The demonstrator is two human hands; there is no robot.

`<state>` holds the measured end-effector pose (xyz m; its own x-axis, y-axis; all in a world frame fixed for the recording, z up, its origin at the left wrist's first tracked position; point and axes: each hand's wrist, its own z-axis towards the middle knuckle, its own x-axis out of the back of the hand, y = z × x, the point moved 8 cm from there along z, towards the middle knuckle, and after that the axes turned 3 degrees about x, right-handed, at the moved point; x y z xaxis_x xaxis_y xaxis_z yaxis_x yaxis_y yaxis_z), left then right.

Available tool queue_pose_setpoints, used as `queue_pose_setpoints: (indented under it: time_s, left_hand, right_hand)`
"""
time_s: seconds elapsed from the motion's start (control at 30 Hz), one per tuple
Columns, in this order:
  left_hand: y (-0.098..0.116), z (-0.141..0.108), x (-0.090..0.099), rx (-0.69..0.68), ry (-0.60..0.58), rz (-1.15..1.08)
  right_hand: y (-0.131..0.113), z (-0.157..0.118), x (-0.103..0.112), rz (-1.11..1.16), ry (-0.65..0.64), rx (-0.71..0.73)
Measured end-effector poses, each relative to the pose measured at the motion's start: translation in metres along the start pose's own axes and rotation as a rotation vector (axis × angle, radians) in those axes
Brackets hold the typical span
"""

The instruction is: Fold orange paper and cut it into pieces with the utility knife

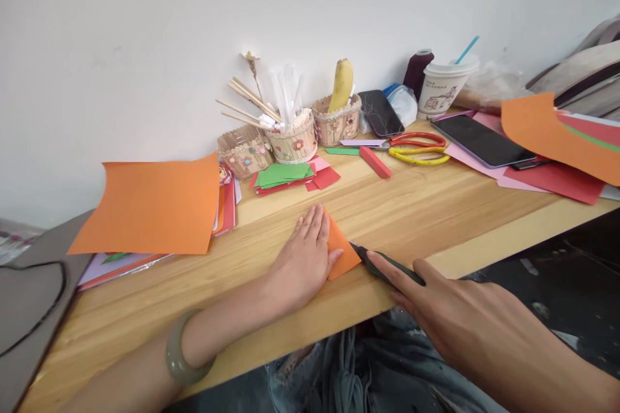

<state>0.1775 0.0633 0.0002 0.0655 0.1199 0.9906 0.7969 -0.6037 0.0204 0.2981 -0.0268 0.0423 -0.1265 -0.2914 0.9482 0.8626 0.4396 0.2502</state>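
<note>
Wooden table (411, 219) supports folded orange paper (347, 258) — left hand (305, 258) presses it flat, fingers (314, 224) together; right hand (450, 303) grips black knife (365, 257), whose blade (354, 246) should point away from them.

A banana (342, 82) stands in the rightmost flower-trimmed basket (338, 127), near the white wall (145, 45). Just beside the basket rests a dark phone (382, 112); farther right, a lidded paper cup (443, 91) with a blue straw (467, 50) stands next to a maroon thread spool (416, 74).
</note>
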Motion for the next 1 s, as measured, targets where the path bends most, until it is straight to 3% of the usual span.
queue_pose_setpoints:
  time_s: [0.13, 0.4, 1.0]
  left_hand:
    - [0.0, 0.001, -0.001, -0.012, 0.044, -0.033]
    - [-0.002, 0.002, -0.003, 0.003, 0.021, -0.054]
    - [0.0, 0.0, 0.002, 0.033, -0.022, -0.04]
  right_hand:
    - [0.002, 0.011, -0.009, -0.02, -0.044, -0.013]
    - [0.007, 0.037, -0.027, 0.005, -0.334, -0.021]
    - [0.015, 0.066, -0.023, 0.024, -0.303, -0.075]
